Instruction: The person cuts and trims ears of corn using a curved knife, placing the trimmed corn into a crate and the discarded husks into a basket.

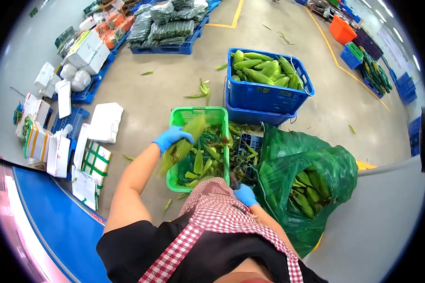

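Observation:
My left hand (171, 138), in a blue glove, is wrapped around an ear of corn in its green husk (178, 153). The ear is tilted and slightly blurred above a green plastic crate (174, 116), in which loose husk leaves (207, 165) lie. Low by the crate's right side, my right hand (245, 194), also gloved in blue, is closed. A small dark object (234, 183) shows at its fingers, too unclear to name. Beside this hand bulges a green mesh sack (281, 165), its opening showing more husked ears (311, 191).
Ahead, a blue crate (269, 95) full of unpeeled corn rests on another blue crate (259, 116). Husk scraps surround a dark blue crate (251, 141) on the floor. White foam boxes (105, 122) stand left, bagged produce (167, 26) on a pallet farther off.

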Available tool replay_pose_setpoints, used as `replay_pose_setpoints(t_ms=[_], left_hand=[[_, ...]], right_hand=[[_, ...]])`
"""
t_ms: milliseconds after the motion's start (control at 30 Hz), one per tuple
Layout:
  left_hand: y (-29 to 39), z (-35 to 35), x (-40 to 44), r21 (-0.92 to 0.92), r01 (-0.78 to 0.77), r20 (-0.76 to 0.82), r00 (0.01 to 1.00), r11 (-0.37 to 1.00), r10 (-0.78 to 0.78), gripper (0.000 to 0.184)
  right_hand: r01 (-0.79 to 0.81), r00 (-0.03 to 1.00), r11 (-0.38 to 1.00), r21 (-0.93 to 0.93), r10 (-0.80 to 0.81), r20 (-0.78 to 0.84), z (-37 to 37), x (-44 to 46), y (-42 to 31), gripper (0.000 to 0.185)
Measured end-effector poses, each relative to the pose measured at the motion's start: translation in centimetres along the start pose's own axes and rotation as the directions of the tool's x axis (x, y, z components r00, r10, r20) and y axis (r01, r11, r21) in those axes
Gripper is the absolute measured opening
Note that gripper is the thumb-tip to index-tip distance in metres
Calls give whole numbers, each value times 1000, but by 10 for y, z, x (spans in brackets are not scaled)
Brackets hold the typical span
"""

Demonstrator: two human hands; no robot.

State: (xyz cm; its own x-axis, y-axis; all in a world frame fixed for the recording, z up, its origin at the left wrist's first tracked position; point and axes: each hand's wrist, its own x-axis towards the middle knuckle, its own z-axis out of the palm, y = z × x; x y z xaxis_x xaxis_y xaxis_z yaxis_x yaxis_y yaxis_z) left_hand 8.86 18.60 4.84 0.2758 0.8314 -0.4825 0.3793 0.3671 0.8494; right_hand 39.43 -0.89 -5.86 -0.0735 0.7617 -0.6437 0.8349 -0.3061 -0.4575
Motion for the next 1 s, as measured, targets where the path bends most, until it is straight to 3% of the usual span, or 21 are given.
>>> replay_pose_setpoints(t_ms=[67, 100, 167, 233, 267, 333, 367, 400, 433, 467, 500, 567, 600, 667, 733, 767, 833, 867, 933, 967, 1000], left_hand=[[-21, -14, -4, -485, 59, 13, 998, 873, -60, 43], [-29, -12, -3, -635, -78, -88, 996, 768, 28, 41], [-33, -2, 4, -770, -260, -269, 960, 582, 74, 38], [-28, 10, 12, -798, -342, -384, 923, 496, 19, 36], [-27, 16, 17, -793, -369, -399, 916, 486, 44, 37], [-28, 29, 33, -776, -429, -431, 896, 462, 107, 37], [-31, 38, 42, -754, -459, -467, 878, 470, 108, 39], [-28, 45, 42, -753, -458, -469, 877, 473, 102, 40], [-24, 53, 43, -752, -459, -472, 876, 473, 100, 40], [-18, 59, 45, -750, -467, -478, 872, 468, 104, 41], [-23, 61, 53, -669, -500, -522, 843, 550, 132, 42], [-26, 56, 59, -673, -489, -531, 842, 555, 97, 43], [-34, 60, 65, -689, -472, -527, 847, 550, 65, 43], [-60, 57, 89, -854, -290, -357, 931, 432, -80, 49], [-57, 63, 114, -958, -23, -91, 970, 285, -225, 48], [-47, 70, 131, -959, -6, -68, 975, 283, -209, 47], [-30, 81, 180, -944, 16, -23, 993, 328, -113, 46], [-3, 91, 202, -953, -60, -71, 997, 295, -26, 45], [48, 105, 259, -977, -118, -94, 986, 180, 138, 42], [79, 117, 266, -959, -126, -103, 989, 255, 101, 39], [112, 129, 272, -936, -127, -112, 992, 328, 65, 36]], right_hand=[[-116, 930, 975, 188, 173, -323, -14, -7, 3, 33], [-104, 905, 967, 235, 189, -380, -23, 2, 8, 33], [159, 783, 925, 344, 95, -615, -69, -2, -23, 24], [508, 721, 514, 691, 185, -667, -126, -29, -87, 15], [761, 509, 385, 522, 145, -849, -140, -33, -108, 8], [900, 248, 296, 319, 254, -935, -152, -31, -141, 7], [876, 310, 313, 367, 217, -925, -121, 2, -128, 9], [691, 516, 549, 471, 83, -853, -85, 25, -113, 14], [484, 687, 779, 398, -57, -724, -50, 48, -99, 20], [82, 930, 995, 50, -58, -364, -23, 41, -85, 30], [248, 948, 968, 47, -233, -218, -3, 23, -64, 34], [144, 990, 988, 60, -143, -13, 23, 23, -32, 31], [37, 999, 964, 263, -29, -35, 8, 22, -24, 28], [-149, 978, 743, 652, 209, -14, -17, 14, -8, 21], [-139, 964, 704, 696, 256, -66, -26, 11, 21, 22], [-164, 959, 568, 807, 284, -5, -34, -2, 26, 18], [-221, 924, 541, 811, 382, -2, -8, -8, 59, 19], [-227, 923, 642, 732, 381, -48, 12, -11, 78, 26], [-314, 893, 534, 785, 447, 53, 35, -37, 88, 18], [-264, 901, 506, 821, 433, 24, 25, -66, 68, 26], [-354, 876, 613, 707, 482, 21, 47, -68, 83, 34]])
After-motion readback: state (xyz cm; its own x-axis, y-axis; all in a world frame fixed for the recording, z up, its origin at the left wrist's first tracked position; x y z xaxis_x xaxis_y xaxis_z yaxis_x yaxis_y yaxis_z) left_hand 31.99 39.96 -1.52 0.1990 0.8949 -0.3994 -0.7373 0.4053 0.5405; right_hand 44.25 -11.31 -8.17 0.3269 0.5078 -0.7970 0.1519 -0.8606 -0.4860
